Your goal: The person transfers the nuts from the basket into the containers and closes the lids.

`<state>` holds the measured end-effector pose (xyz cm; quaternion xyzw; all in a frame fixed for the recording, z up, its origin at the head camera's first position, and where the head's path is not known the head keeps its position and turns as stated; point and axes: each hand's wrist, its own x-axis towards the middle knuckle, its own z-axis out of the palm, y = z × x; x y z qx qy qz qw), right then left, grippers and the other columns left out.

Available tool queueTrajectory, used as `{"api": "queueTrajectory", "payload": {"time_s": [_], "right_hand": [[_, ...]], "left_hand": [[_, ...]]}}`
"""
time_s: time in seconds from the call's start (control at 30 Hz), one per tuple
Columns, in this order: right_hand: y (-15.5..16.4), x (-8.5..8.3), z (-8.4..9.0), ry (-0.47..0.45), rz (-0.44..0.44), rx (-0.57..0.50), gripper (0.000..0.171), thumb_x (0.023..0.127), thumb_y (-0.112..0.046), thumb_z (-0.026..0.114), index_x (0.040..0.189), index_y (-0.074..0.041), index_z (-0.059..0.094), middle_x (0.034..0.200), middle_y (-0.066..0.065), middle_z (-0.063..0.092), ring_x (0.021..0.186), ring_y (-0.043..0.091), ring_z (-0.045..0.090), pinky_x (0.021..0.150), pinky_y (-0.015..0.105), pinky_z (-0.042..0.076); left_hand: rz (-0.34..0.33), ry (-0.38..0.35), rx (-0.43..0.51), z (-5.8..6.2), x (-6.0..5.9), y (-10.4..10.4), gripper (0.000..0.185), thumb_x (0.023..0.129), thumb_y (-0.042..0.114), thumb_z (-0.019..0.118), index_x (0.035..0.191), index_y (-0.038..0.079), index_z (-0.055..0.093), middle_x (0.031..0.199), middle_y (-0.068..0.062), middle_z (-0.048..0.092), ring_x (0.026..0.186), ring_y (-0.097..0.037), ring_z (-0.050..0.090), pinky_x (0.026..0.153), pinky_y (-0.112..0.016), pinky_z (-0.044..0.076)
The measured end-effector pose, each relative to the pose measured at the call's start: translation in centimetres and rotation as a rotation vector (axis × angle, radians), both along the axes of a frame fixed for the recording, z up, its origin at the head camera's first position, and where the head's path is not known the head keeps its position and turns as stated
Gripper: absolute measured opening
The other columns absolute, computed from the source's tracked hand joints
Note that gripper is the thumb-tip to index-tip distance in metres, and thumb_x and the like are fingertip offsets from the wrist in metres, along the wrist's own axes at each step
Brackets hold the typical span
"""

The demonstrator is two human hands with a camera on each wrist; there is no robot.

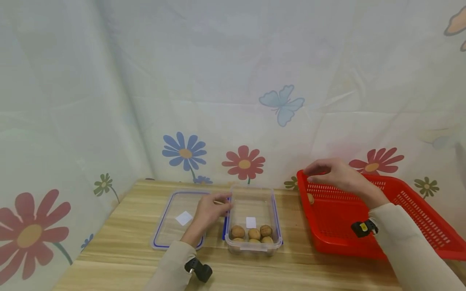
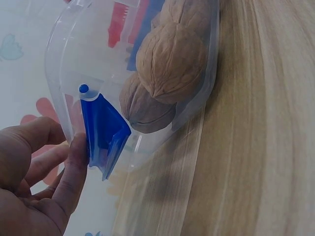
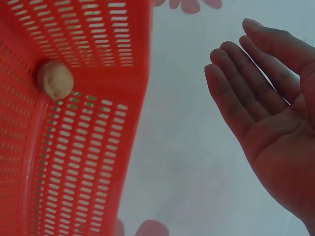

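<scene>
A clear plastic box (image 1: 251,202) with several walnuts (image 1: 254,233) gathered at its near end stands in the middle of the table. My left hand (image 1: 210,210) holds the box's left rim with its fingertips, beside the blue side clip (image 2: 103,128), which hangs folded down. Over the far left corner of the red basket (image 1: 346,222) hovers my right hand (image 1: 333,174), its fingers extended and slightly bent, nothing in it. A single walnut (image 3: 55,80) lies in that basket's corner, below the hand.
Left of the box, partly behind my left forearm, lies a clear lid (image 1: 165,230) with a blue seal and a white label (image 1: 184,218). Another white label (image 1: 251,222) is on the box. A flower-patterned curtain (image 1: 218,101) hangs behind the wooden table (image 1: 120,242).
</scene>
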<state>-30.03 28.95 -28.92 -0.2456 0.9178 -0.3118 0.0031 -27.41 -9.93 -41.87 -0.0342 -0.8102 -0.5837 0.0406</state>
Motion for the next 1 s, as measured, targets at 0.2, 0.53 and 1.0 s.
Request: {"api": "queueTrajectory", "payload": {"time_s": [0.2, 0.53, 1.0], "right_hand": [[1.3, -0.7, -0.9, -0.018, -0.027, 0.0, 0.036, 0.099, -0.016, 0.078, 0.132, -0.004, 0.072, 0.125, 0.013, 0.074, 0.11, 0.03, 0.068, 0.1, 0.054, 0.059], [2.8, -2.4, -3.6, -0.127, -0.041, -0.04, 0.042, 0.097, -0.014, 0.078, 0.135, 0.002, 0.069, 0.128, 0.02, 0.072, 0.11, 0.033, 0.069, 0.098, 0.052, 0.06], [3.2, -3.9, -6.3, -0.206, 0.017, 0.004, 0.039, 0.095, -0.009, 0.079, 0.133, 0.001, 0.072, 0.128, 0.018, 0.072, 0.112, 0.033, 0.065, 0.101, 0.053, 0.059]], "left_hand": [[-0.015, 0.009, 0.057, -0.1, -0.1, 0.0, 0.036, 0.094, 0.001, 0.076, 0.129, -0.003, 0.074, 0.1, -0.011, 0.072, 0.083, -0.023, 0.076, 0.076, -0.036, 0.066], [-0.017, -0.006, 0.059, -0.2, 0.0, 0.0, 0.036, 0.095, 0.002, 0.076, 0.131, -0.002, 0.073, 0.101, -0.011, 0.072, 0.082, -0.023, 0.076, 0.08, -0.044, 0.066], [-0.021, 0.007, 0.047, -0.2, -0.1, 0.0, 0.037, 0.095, 0.003, 0.076, 0.131, -0.004, 0.073, 0.1, -0.011, 0.073, 0.083, -0.025, 0.077, 0.076, -0.04, 0.067]]}}
